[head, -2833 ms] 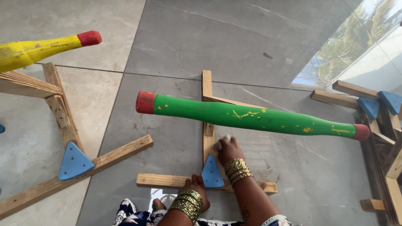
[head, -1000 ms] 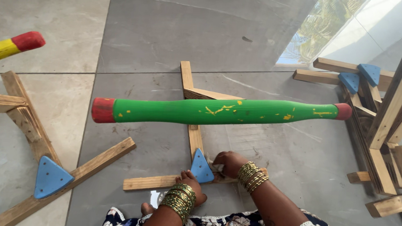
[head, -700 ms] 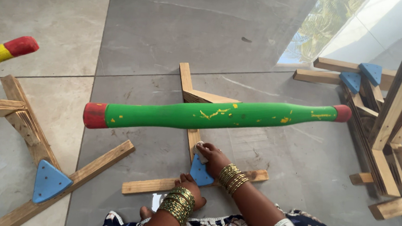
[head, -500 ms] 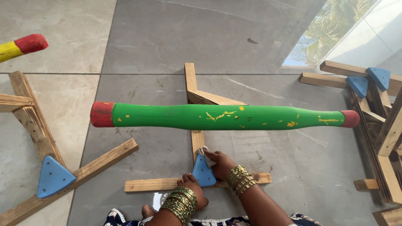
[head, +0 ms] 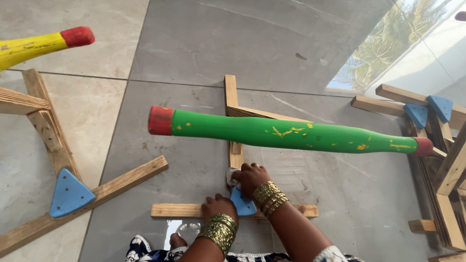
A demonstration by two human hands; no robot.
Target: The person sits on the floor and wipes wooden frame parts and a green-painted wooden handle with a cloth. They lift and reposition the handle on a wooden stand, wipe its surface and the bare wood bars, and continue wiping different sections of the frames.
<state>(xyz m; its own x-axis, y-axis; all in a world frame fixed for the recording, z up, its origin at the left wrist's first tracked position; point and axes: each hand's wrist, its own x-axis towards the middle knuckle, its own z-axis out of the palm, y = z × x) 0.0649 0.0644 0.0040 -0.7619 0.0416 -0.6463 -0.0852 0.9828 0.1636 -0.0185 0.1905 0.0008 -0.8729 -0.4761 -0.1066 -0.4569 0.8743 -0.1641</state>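
Observation:
My right hand (head: 250, 177) presses a small whitish cloth (head: 231, 176) against the wooden stand (head: 231, 101) on the floor, just above a blue triangular bracket (head: 244, 205). Resting on the stand's cross piece (head: 175, 210) next to that bracket is my left hand (head: 218, 205), fingers curled on the wood. Both wrists wear gold bangles. Above the hands a green bar (head: 293, 134) with red ends lies across, hiding part of the stand's long piece.
A yellow bar (head: 17, 50) with a red tip sits on another wooden stand (head: 47, 134) with a blue bracket (head: 68, 193) at left. More wooden stands (head: 448, 179) with blue brackets crowd the right. Grey floor tiles lie all around.
My right hand has slid back and forth over the stand near the blue bracket, now a little higher on it. The view has shifted sideways; the left hand stays on the cross piece.

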